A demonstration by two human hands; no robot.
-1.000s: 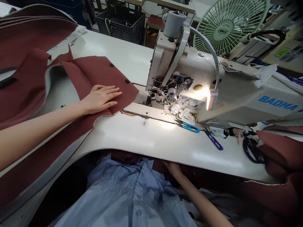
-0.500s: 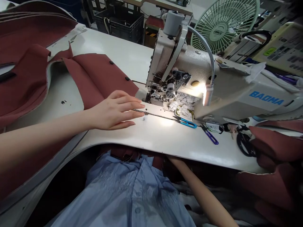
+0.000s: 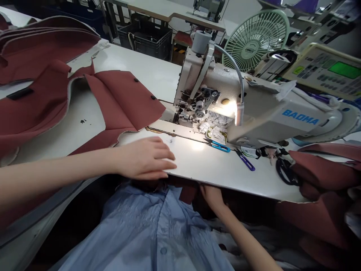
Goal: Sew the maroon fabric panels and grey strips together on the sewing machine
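My left hand (image 3: 148, 158) lies palm down at the front edge of the white table (image 3: 186, 163). Its fingers are stretched out, with nothing visible in them. Just beyond it, a maroon fabric piece (image 3: 131, 99) with small black tabs lies left of the sewing machine (image 3: 214, 81). My right hand (image 3: 212, 196) is at the underside of the table's front edge, its fingertips hidden below the tabletop. A maroon strip of cloth (image 3: 187, 191) shows in the gap beside it, above my lap; whether the hand touches it I cannot tell.
Blue thread snips (image 3: 221, 146) and purple snips (image 3: 245, 160) lie below the machine arm, near a small tray (image 3: 216, 136). More maroon pieces (image 3: 50, 45) are stacked at left and others (image 3: 318, 214) hang at right. A green fan (image 3: 252, 41) stands behind.
My left hand has drawn back from beside the needle plate to the table's front edge. More of my right hand shows from under the edge. The camera view has shifted.
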